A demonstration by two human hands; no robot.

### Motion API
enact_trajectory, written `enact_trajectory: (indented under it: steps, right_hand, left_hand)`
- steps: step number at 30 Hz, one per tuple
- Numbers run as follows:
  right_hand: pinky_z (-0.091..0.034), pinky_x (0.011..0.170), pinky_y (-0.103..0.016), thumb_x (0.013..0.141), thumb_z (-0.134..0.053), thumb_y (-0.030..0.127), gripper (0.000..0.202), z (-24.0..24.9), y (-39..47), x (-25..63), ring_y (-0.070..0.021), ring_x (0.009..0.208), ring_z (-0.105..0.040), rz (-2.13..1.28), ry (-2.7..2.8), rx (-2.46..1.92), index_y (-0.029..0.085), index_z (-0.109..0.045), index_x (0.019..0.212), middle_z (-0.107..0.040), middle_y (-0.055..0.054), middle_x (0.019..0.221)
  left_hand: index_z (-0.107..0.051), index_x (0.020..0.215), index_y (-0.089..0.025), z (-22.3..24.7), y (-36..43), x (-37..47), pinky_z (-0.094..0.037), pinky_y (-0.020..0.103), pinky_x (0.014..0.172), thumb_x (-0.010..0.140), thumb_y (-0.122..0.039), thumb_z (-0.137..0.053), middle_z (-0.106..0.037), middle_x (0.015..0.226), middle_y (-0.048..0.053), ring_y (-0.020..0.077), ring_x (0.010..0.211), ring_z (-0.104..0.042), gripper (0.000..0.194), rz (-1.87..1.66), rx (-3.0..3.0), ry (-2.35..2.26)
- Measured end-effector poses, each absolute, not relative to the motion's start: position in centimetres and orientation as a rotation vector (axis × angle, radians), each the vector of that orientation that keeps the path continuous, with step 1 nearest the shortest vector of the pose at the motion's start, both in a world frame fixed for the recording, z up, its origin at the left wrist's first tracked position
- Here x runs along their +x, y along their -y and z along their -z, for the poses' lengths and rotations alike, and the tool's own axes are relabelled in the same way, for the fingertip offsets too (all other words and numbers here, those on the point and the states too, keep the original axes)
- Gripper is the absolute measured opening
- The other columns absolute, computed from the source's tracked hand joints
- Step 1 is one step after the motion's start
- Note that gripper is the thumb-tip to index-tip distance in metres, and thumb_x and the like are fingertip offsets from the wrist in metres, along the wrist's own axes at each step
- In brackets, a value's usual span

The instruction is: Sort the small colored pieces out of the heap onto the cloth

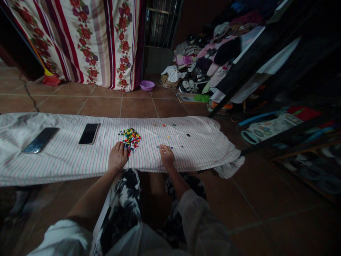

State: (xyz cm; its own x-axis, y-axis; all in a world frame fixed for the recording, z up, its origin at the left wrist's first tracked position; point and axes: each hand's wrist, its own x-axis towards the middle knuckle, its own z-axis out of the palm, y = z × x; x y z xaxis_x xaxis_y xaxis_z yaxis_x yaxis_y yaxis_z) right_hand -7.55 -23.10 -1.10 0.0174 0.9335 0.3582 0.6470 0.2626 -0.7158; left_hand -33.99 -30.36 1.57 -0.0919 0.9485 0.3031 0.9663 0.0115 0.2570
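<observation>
A heap of small multicoloured pieces, bead-like but too small to name surely, lies on the striped cloth. Palm down, my left hand rests at the heap's lower left edge, fingers stretched out and touching the nearest pieces. To the right, my right hand is closed in a pinch just above the cloth; what sits between its fingertips is too small to make out. Single pieces lie in spaced rows beyond it, among them an orange piece, a yellow piece and some dark pieces.
Two phones, a dark phone and a light-edged phone, lie on the cloth at left. Behind are a floral curtain, a purple basin, a red broom and a clothes pile. Dark slanted posts stand at right.
</observation>
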Motion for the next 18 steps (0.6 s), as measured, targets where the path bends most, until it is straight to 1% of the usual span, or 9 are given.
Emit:
enact_trajectory:
  steps: [4, 9, 15, 18]
  right_hand:
    - [-0.048, 0.083, -0.031, 0.083, -0.043, 0.022, 0.032, 1.0, 23.3, -7.6, -0.018, 0.085, -0.06, -0.383, 1.653, -1.429, 0.018, -0.066, 0.103, -0.067, -0.007, 0.095]
    - [-0.048, 0.084, -0.031, 0.087, -0.042, 0.024, 0.029, 0.0, 24.2, -9.0, -0.0181, 0.086, -0.06, -0.36, 1.747, -1.294, 0.017, -0.067, 0.101, -0.065, -0.008, 0.092]
    - [-0.048, 0.076, -0.024, 0.089, -0.049, 0.025, 0.021, -1.0, 25.7, -14.0, -0.0141, 0.081, -0.061, -0.623, 2.01, -1.149, 0.023, -0.068, 0.099, -0.064, -0.003, 0.091]
    - [-0.047, 0.078, -0.023, 0.09, -0.053, 0.025, 0.017, -1.3, 26.1, -16.6, -0.0134, 0.086, -0.061, -0.672, 2.107, -1.166, 0.025, -0.067, 0.099, -0.064, -0.001, 0.093]
  left_hand:
    - [-0.059, 0.11, -0.013, -0.9, 30.2, -34.3, -0.033, 0.045, 0.111, 0.089, -0.025, -0.035, -0.057, 0.129, 0.016, 0.0278, 0.133, -0.04, 0.034, 0.649, -2.09, 2.146]
    - [-0.055, 0.119, -0.009, -0.3, 29.9, -34.4, -0.036, 0.043, 0.109, 0.092, -0.025, -0.03, -0.058, 0.127, 0.018, 0.0265, 0.129, -0.045, 0.04, 0.753, -1.991, 2.156]
    - [-0.053, 0.122, -0.01, -0.2, 29.8, -34.5, -0.038, 0.042, 0.108, 0.094, -0.028, -0.029, -0.058, 0.128, 0.016, 0.0262, 0.129, -0.046, 0.042, 0.801, -1.952, 2.18]
    - [-0.053, 0.122, -0.009, -0.1, 29.8, -34.5, -0.038, 0.041, 0.108, 0.094, -0.028, -0.029, -0.058, 0.128, 0.017, 0.0257, 0.128, -0.047, 0.041, 0.812, -1.954, 2.177]
